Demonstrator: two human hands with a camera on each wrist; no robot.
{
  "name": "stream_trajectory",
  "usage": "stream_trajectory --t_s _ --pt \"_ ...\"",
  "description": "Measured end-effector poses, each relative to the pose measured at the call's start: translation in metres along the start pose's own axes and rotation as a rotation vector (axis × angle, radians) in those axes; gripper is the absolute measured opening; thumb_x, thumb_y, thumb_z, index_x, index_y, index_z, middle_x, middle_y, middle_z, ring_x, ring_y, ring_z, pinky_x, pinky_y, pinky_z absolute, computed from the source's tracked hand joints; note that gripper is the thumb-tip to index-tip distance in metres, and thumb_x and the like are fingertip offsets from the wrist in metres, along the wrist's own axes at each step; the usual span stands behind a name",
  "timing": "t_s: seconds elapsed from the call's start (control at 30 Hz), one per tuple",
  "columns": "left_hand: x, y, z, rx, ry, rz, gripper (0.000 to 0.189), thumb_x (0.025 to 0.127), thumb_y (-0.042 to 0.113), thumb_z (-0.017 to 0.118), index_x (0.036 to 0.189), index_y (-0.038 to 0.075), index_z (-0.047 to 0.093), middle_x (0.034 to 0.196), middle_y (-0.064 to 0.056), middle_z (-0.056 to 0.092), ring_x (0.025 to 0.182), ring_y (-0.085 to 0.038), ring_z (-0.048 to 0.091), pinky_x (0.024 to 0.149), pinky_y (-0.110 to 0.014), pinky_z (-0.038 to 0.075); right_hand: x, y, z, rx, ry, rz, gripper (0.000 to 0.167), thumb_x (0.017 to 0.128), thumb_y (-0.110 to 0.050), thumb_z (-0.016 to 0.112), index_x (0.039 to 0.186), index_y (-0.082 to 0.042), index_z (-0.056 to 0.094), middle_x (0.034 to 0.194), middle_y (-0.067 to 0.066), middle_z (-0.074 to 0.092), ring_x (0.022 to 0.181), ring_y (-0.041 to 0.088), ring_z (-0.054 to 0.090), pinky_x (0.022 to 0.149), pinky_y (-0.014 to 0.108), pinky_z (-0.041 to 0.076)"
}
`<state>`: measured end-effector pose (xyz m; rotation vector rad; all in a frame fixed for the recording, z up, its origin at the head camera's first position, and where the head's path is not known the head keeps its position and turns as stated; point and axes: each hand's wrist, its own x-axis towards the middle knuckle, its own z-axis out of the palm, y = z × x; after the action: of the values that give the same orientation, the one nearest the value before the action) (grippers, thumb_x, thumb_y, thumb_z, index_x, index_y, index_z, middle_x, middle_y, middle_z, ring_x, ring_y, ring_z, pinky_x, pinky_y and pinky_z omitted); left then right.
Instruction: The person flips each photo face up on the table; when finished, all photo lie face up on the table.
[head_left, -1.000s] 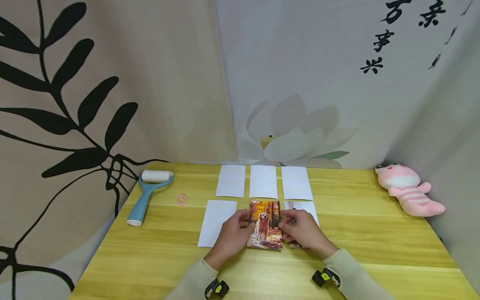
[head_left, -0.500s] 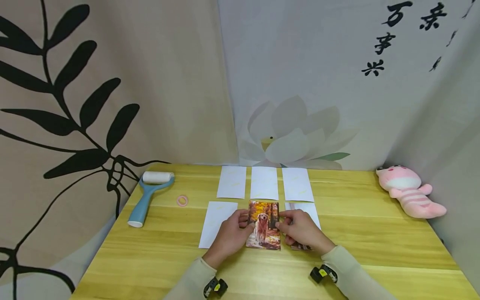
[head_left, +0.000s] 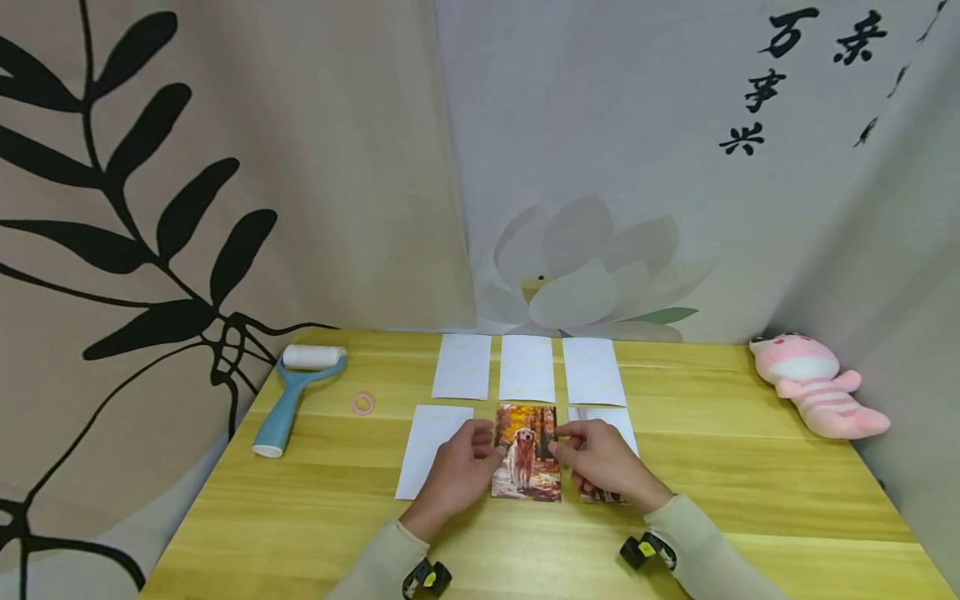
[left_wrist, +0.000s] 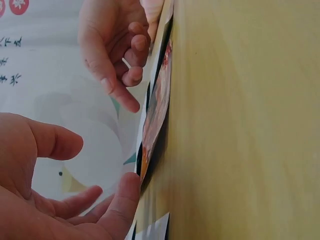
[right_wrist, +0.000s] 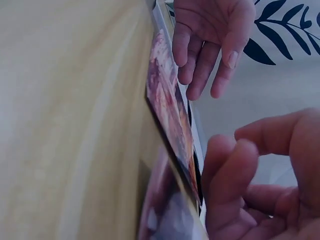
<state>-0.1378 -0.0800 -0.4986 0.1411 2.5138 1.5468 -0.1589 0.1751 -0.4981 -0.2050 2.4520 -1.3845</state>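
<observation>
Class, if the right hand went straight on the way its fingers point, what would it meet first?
Probably the golden retriever photo, its edge beside the fingertips of the right hand in the head view; height is unclear, so it might pass above.

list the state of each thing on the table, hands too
dog photo, picture side up
front-right card, picture side up, partly hidden
front-left card, white side up, partly hidden
three back cards, white side up
roller, lying unheld
pink ring, lying flat
plush toy, lying down
left hand, fingers loose, holding nothing
right hand, fingers curled loosely, holding nothing
</observation>
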Motion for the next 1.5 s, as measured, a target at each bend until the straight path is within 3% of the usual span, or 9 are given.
stream_trajectory --t_s 0.43,0.7,1.0,1.13,1.33,1.5 --pt "-0.005 -0.013 -0.026 -0.024 0.058 0.036 0.037 0.099 0.020 0.074 0.132 0.006 0.063 0.126 -0.014 0.069 0.116 -0.029 0.066 0.096 -0.046 0.057 0.019 -0.018 0.010 -0.111 0.028 -0.159 0.030 0.100 -0.026 0.072 0.124 -0.008 0.075 0.087 -0.001 0.073 0.067 0.012 0.062 0.063 0.029 0.051" --pt "-0.008 -0.020 -0.057 0.020 0.100 -0.034 0.041 0.094 0.020 0.081 0.130 0.008 0.066 0.129 -0.014 0.069 0.119 -0.031 0.063 0.101 -0.051 0.054 0.029 -0.037 0.020 -0.093 0.025 -0.214 0.025 0.099 -0.021 0.071 0.120 -0.007 0.075 0.089 -0.002 0.072 0.074 0.012 0.064 0.069 0.029 0.052" --pt "-0.023 -0.035 -0.087 0.114 0.117 -0.107 0.052 0.089 0.023 0.086 0.134 0.010 0.065 0.132 -0.012 0.065 0.118 -0.029 0.060 0.096 -0.044 0.050 0.050 -0.052 0.040 -0.060 0.004 -0.293 0.025 0.102 -0.023 0.069 0.119 -0.006 0.074 0.093 0.000 0.074 0.079 0.011 0.067 0.073 0.028 0.054" --pt "-0.028 -0.041 -0.092 0.160 0.113 -0.107 0.058 0.085 0.022 0.090 0.135 0.007 0.064 0.131 -0.016 0.064 0.120 -0.032 0.060 0.101 -0.050 0.050 0.061 -0.056 0.050 -0.087 0.016 -0.310 0.023 0.101 -0.023 0.070 0.117 -0.007 0.075 0.093 -0.002 0.072 0.082 0.010 0.065 0.076 0.028 0.054" --pt "-0.033 -0.044 -0.094 0.247 0.087 -0.113 0.065 0.080 0.023 0.094 0.135 0.009 0.064 0.141 -0.017 0.059 0.135 -0.038 0.051 0.113 -0.058 0.043 0.078 -0.059 0.065 -0.128 -0.011 -0.315 0.025 0.102 -0.024 0.070 0.120 -0.008 0.074 0.100 -0.003 0.074 0.089 0.009 0.066 0.082 0.030 0.056" --pt "-0.033 -0.044 -0.094 0.264 0.057 -0.103 0.073 0.075 0.021 0.097 0.138 0.009 0.062 0.145 -0.018 0.056 0.136 -0.039 0.047 0.113 -0.060 0.042 0.090 -0.063 0.073 -0.171 -0.019 -0.290 0.029 0.101 -0.027 0.072 0.123 -0.009 0.073 0.112 0.000 0.075 0.101 0.014 0.067 0.090 0.036 0.056"
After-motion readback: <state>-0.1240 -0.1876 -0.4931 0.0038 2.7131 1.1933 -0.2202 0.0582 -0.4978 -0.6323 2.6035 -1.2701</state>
